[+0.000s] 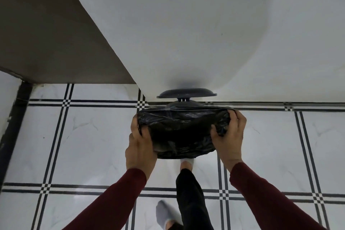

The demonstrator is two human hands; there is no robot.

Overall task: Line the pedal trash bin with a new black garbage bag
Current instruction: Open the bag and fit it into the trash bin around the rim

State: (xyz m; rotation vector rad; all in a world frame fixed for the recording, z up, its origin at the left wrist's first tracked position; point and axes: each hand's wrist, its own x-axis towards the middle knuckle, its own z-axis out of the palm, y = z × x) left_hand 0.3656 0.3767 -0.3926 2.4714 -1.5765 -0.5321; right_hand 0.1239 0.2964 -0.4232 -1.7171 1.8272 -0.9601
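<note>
A black garbage bag (183,132) is stretched over the mouth of the pedal trash bin, which stands against the white wall. The bin's dark lid (186,93) is raised behind it, and the bin body is mostly hidden under the bag. My left hand (141,145) grips the bag's left edge, fingers curled round the plastic. My right hand (230,136) grips the right edge the same way. One foot in a white sock (186,162) is at the bin's base, where the pedal is hidden.
A white wall (205,33) rises right behind the bin, with a grey-brown wall section (46,33) at the left. The floor (93,145) is white marble tile with black striped lines. My other grey-socked foot (164,213) stands further back.
</note>
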